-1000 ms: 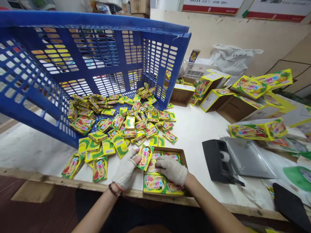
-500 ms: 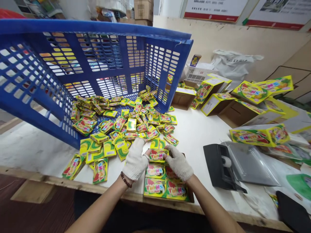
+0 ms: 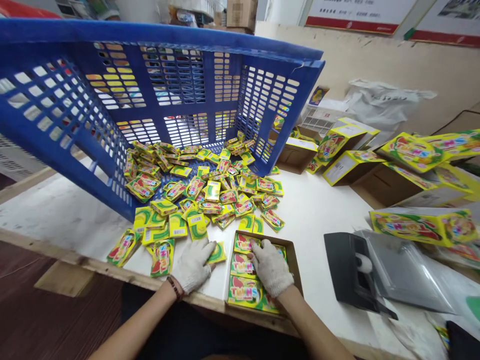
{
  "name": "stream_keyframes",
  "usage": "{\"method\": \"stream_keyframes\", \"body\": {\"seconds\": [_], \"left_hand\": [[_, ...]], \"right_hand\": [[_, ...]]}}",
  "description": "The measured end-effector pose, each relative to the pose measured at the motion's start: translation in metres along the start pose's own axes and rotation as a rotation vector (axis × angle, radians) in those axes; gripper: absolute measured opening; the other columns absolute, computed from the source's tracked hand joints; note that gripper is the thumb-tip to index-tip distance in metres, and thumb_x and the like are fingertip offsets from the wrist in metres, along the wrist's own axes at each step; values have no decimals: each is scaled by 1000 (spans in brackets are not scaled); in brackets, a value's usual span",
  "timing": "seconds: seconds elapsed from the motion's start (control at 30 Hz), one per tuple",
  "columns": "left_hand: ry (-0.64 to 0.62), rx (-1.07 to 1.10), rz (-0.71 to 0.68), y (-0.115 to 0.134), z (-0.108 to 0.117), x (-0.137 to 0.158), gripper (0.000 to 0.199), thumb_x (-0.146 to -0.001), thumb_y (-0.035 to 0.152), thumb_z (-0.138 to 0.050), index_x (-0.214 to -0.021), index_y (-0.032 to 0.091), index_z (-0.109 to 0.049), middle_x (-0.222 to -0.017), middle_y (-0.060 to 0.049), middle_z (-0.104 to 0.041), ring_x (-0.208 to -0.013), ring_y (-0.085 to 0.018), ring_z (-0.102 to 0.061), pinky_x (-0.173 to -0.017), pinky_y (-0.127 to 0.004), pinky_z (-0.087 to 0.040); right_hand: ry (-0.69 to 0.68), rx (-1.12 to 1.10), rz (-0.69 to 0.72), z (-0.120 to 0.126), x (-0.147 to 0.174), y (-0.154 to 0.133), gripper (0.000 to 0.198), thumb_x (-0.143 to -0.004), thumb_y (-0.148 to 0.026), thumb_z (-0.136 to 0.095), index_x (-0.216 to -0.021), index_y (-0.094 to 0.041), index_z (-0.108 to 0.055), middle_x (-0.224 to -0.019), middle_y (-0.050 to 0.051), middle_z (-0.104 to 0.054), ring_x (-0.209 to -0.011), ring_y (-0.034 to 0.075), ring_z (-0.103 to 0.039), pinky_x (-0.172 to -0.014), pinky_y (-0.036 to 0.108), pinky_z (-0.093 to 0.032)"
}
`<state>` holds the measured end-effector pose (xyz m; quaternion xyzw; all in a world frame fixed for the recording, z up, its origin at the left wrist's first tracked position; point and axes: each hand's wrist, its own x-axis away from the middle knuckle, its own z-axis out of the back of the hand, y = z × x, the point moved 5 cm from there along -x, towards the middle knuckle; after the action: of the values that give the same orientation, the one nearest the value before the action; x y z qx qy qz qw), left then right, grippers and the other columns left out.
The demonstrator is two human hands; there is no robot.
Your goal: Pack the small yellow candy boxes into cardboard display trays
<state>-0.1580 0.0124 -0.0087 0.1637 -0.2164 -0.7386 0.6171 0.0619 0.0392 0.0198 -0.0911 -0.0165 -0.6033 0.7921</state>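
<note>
Moved apart now: left hand (image 3: 193, 265) down on surface (image 3: 318, 210), fingers (image 3: 209, 248) flat on loose yellow packet (image 3: 217, 253). Right hand (image 3: 270, 265) pressing packets in brown box (image 3: 293, 260), grasping nothing. Packet just left of box, nearest left hand.

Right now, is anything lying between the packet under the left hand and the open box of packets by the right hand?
Nothing visible. The left hand rests on a loose packet on the white table. Only a bare strip of table separates it from the cardboard box, where the right hand presses on packed packets.
</note>
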Motion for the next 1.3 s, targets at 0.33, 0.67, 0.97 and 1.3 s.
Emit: {"method": "stream_keyframes", "body": {"seconds": [0.33, 0.67, 0.97, 1.3], "left_hand": [[135, 1478, 582, 22, 5, 12, 59, -80, 62, -56, -116, 15, -61, -93, -13, -73, -86, -29, -71, -71, -42, -59], [22, 974, 144, 101, 13, 0, 49, -87, 58, -48, -114, 19, -62, -98, -7, -70, -85, -22, -64, -70, -31, -53], [454, -181, 336, -8, 66, 28, 39, -82, 49, -49, -101, 16, -56, -99, -14, -59, -98, -31, -58, -85, -40, -47], [354, -338, 692, -59, 42, 77, 56, -75, 44, -62, -120, 13, -49, -100, -14, -66, -95, -31, -66, -80, -39, -50]], "right_hand": [[-31, -6, 245, 13, 4, -38, 44, -86, -30, -59, -129, -24, -58, -130, 16, -55, -115, 35, -49, -87, 46, -44], [44, -859, 96, 52, 11, -3, 33, -88, -36, -49, -114, -21, -61, -110, 8, -69, -99, 23, -64, -86, 34, -52], [-546, 78, 137, 51, 1, 43, 26, -75, -13, -61, -98, -19, -71, -102, 13, -73, -93, 28, -68, -77, 34, -48], [-445, 51, 81, 16, 2, 35, 24, -82, -25, -60, -103, -16, -66, -105, 16, -67, -90, 25, -66, -77, 32, -46]]}}
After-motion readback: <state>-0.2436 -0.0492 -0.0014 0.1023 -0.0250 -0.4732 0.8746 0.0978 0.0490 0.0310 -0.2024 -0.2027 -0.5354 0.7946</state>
